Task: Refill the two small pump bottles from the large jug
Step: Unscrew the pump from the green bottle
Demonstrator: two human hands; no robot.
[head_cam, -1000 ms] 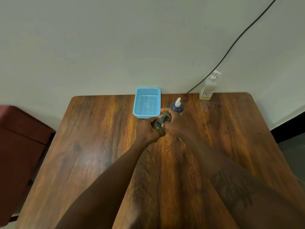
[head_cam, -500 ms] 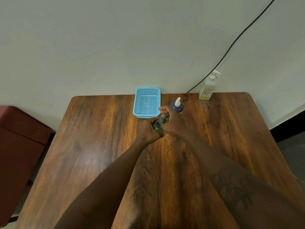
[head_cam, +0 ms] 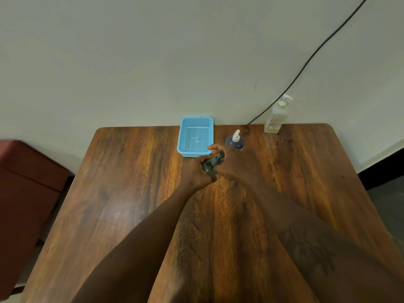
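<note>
A small dark green pump bottle (head_cam: 208,167) stands on the wooden table (head_cam: 131,193) near its far middle. My left hand (head_cam: 194,171) wraps the bottle's body. My right hand (head_cam: 229,164) is closed on its dark pump top (head_cam: 219,158), which sticks up at a slant between my fingers. Just behind my right hand stands a second small bottle (head_cam: 235,142), dark blue with a white pump. A taller bottle of pale yellow liquid with a white pump (head_cam: 275,119) stands at the far right by the wall.
A light blue mesh basket (head_cam: 196,135) lies at the table's far edge, just left of the bottles. A black cable (head_cam: 317,51) runs down the wall to the table's back edge. A dark red seat (head_cam: 26,189) stands left of the table.
My right hand has shifted slightly around the green bottle's pump top, fingers further over it. The bottle and my left hand stay in place.
</note>
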